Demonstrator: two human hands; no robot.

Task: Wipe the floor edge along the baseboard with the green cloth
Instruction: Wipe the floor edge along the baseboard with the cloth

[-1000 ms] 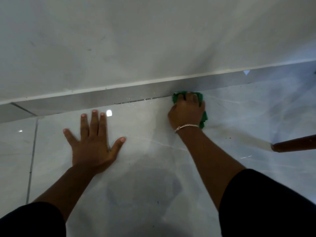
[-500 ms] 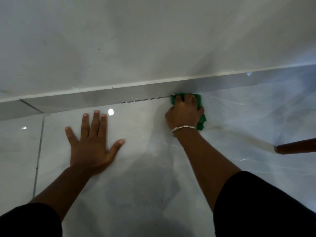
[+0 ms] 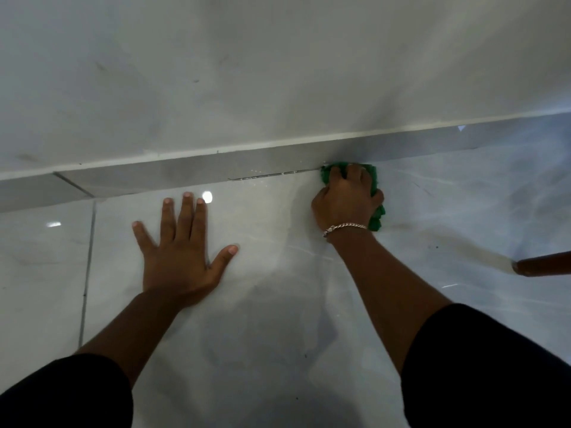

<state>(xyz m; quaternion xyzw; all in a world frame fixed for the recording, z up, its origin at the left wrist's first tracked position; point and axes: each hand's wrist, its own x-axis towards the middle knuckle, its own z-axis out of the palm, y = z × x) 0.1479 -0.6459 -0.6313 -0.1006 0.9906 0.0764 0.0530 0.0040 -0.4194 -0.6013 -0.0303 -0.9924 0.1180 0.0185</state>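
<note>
Floor (image 3: 278, 335) glossy tile, grey baseboard (image 3: 185, 176) along far edge. Left hand (image 3: 179, 257) flat on floor, fingers spread. Right hand (image 3: 346, 202) fingers curled, gripping cloth (image 3: 375, 216), bunched on floor touching baseboard. Bracelet (image 3: 344, 227) on right wrist.

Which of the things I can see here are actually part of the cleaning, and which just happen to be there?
Part of the job:
- green cloth, gripped in the right hand
- baseboard and floor edge
- left hand, flat on the floor for support

Just there:
- brown wooden piece at the right edge
- bracelet on the right wrist
</note>
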